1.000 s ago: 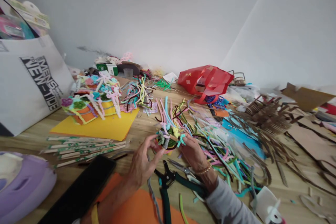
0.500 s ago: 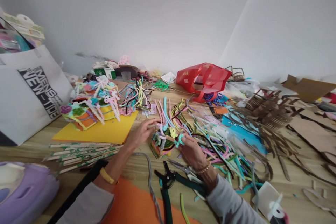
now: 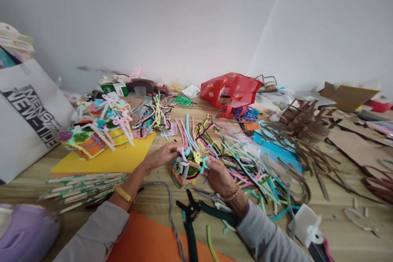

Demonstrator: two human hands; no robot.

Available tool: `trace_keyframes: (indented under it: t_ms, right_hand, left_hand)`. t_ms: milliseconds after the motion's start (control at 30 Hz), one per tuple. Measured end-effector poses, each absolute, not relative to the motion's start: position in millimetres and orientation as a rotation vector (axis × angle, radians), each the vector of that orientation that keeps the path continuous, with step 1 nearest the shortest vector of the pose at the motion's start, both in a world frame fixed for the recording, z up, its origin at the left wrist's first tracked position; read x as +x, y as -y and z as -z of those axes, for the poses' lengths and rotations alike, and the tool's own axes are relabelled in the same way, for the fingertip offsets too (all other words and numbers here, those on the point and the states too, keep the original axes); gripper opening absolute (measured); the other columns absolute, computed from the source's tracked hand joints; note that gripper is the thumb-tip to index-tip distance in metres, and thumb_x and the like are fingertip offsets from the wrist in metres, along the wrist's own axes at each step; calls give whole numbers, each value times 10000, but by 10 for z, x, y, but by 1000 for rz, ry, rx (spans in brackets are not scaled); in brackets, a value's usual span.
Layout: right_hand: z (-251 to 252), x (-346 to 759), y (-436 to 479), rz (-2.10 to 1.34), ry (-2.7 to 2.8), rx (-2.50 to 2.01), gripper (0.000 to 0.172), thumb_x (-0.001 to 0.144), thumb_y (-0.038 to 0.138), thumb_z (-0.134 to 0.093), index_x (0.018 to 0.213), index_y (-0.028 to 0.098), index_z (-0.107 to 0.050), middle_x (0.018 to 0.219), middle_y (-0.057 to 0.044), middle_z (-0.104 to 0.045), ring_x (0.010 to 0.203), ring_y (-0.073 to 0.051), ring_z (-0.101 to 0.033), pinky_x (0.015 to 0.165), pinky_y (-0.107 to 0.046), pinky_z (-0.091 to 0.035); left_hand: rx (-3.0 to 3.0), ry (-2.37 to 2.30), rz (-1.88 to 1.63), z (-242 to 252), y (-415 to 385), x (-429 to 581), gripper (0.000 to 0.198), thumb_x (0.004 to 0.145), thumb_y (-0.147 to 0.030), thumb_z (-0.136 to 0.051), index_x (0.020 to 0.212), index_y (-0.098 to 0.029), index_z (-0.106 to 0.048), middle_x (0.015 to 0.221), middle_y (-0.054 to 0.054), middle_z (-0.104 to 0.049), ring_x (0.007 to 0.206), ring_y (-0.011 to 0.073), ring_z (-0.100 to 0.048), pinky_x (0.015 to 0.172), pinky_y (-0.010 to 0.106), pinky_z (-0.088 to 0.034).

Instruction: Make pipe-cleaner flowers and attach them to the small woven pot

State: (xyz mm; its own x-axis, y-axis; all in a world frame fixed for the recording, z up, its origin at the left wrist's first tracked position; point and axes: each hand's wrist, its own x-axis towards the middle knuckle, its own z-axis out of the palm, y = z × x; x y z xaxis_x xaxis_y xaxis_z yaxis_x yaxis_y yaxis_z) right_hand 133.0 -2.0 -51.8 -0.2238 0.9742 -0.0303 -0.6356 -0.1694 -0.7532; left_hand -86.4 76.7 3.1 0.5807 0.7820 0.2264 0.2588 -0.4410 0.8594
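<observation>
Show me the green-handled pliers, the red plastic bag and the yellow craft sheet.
Green-handled pliers (image 3: 190, 241): head view, on the lower handle.
Red plastic bag (image 3: 230, 90): head view, on the middle of the bag.
Yellow craft sheet (image 3: 104, 161): head view, on a bare part of the sheet.

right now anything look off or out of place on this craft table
A dark scuffed streak on the white wall, above a green-and-white box, looks like damaged paint.

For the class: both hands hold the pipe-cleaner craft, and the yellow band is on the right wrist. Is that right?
Not quite: the yellow band is on the wrist of the left hand, as the head view shows. Both it and the right hand do hold the pipe-cleaner craft.
</observation>
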Motion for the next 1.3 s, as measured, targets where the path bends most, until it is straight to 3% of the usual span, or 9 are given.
trace_keyframes:
  t_ms: [267, 500, 667, 867, 1000, 1300]
  right_hand:
    - [525, 1330, 21, -1671, 773, -640, 129, 712, 277, -774, 760, 190, -692, 800, -1, -689, 773, -159, -641, 768, -303, -518]
    - [525, 1328, 28, -1677, 740, -662, 159, 680, 267, -800, 768, 202, -685, 761, 15, -685, 711, -147, -635, 722, -289, -519]
    - [509, 1328, 40, -1678, 744, -664, 144, 688, 266, -795, 757, 198, -687, 766, 19, -683, 712, -134, -626, 728, -277, -515]
    - [518, 1330, 31, -1681, 764, -680, 166, 665, 277, -806, 749, 200, -685, 823, -5, -699, 767, -171, -639, 718, -303, -514]
    - [531, 1338, 22, -1686, 785, -690, 168, 666, 283, -803, 748, 198, -684, 832, -11, -698, 752, -172, -632, 715, -312, -517]
    - [503, 1304, 83, -1705, 796, -673, 168, 706, 296, -785, 795, 197, -683, 781, 10, -659, 690, -142, -615, 672, -293, -518]
  left_hand:
    - [2236, -1028, -910, -120, -639, -981, 294, 901, -343, -437, 1002, -238, -692, 1101, 73, -693, 1070, 237, -601, 997, 367, -406]
    - [2611, -1200, -841, -261, -473, -1047, 260, 914, -248, -415, 957, -226, -671, 975, 73, -689, 971, 235, -612, 923, 376, -442]
    - [2460, -1400, -824, -220, -292, -1081, 246, 886, -270, -445, 985, -239, -669, 985, 83, -723, 924, 249, -657, 835, 339, -474]
    - [2118, -1351, -810, -278, -22, -1096, 353, 812, -293, -462, 1109, -211, -636, 619, 12, -692, 583, 215, -645, 591, 285, -494]
    - [2015, -1319, -880, -189, 103, -1117, 412, 773, -281, -536, 1177, -238, -608, 875, 36, -728, 739, 213, -673, 668, 291, -532]
    - [1806, -1281, -1009, 77, 161, -1006, 709, 624, -235, -737, 1292, -214, -501, 1179, 105, -648, 995, 247, -652, 806, 331, -553]
